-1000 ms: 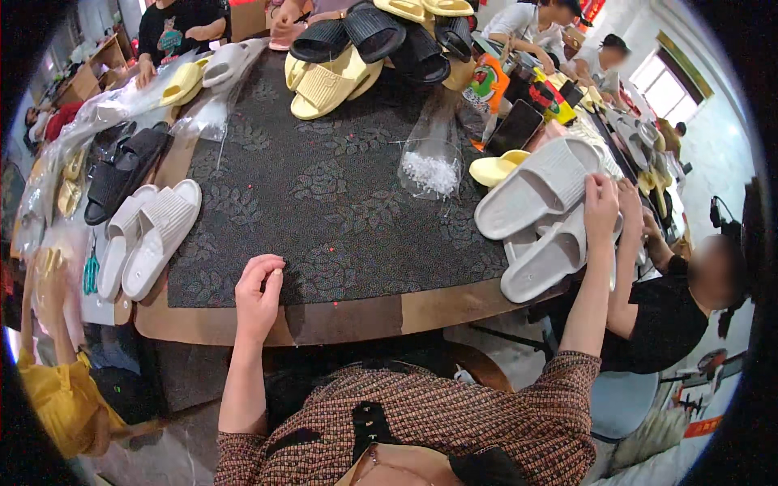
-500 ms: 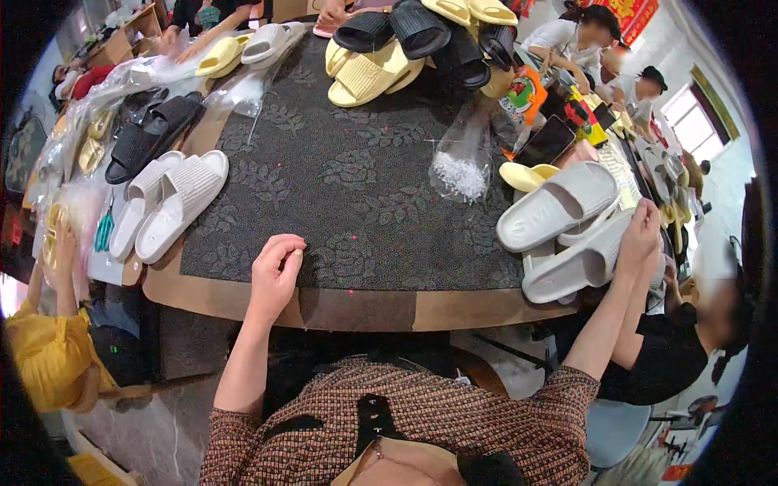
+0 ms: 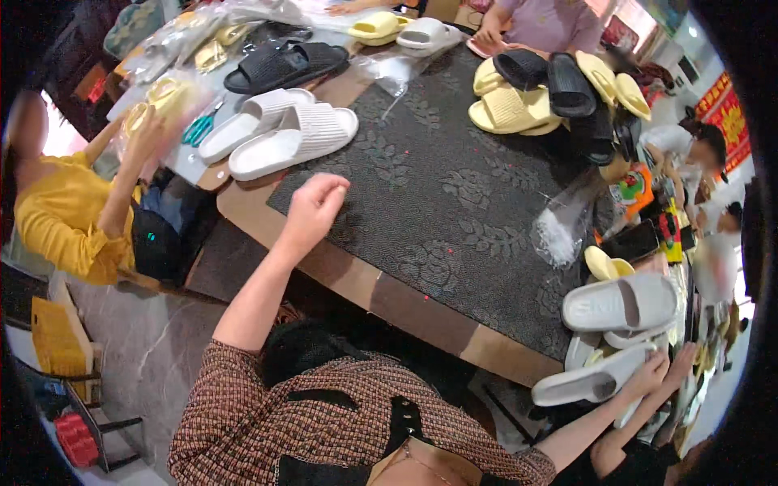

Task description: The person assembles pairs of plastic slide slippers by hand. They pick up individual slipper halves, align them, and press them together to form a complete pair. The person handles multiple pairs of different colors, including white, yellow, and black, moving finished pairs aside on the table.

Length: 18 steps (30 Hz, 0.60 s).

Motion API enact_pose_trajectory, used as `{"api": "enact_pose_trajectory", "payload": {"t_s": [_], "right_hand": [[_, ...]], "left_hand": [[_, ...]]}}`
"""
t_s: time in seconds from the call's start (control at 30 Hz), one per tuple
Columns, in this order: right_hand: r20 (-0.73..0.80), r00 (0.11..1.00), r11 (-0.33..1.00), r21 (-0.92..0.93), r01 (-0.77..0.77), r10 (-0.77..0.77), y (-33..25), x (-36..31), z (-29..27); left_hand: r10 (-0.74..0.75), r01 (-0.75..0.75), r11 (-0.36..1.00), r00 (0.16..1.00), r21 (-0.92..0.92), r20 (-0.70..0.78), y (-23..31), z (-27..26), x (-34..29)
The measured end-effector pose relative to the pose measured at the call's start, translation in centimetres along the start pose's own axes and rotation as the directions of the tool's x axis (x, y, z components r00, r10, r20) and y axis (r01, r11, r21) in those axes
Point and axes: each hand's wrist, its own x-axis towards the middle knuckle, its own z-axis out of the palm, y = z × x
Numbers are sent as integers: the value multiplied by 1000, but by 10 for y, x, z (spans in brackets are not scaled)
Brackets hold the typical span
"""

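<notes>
My left hand [image 3: 314, 212] hovers above the near left edge of the black leaf-patterned mat [image 3: 421, 194], its fingers curled closed. Whatever may be inside them is hidden. Nearest to it is a pair of white ribbed slippers [image 3: 293, 139] at the mat's left corner. On the right, my right hand [image 3: 647, 377] grips the side of a light grey slipper [image 3: 592, 384] at the table's near right edge. Another grey slipper [image 3: 620, 301] lies just beyond, over further pale slippers. A co-worker's hand [image 3: 682, 366] is close beside my right hand.
Yellow and black slippers [image 3: 519, 107] are heaped at the far right. Clear bags [image 3: 559, 235] with white bits lie on the mat. Black slippers [image 3: 285, 66] and teal-handled scissors [image 3: 199, 130] are at the left. A person in yellow [image 3: 77, 212] handles bagged yellow slippers; others work across the table.
The view has turned, and the table now slants down to the right. My left hand, still curled, is nearer the white slippers. My right hand stays at the grey slipper.
</notes>
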Motion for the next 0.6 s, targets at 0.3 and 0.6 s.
{"api": "enact_pose_trajectory", "payload": {"t_s": [0.3, 0.6], "right_hand": [[161, 982, 963, -234, 135, -98, 8, -15, -5], [110, 992, 969, -232, 88, -64, -6, -18, -6]], "left_hand": [[27, 61, 953, 959, 298, -284, -26, -77, 47], [347, -156, 604, 934, 781, -81, -147, -153, 102]]}}
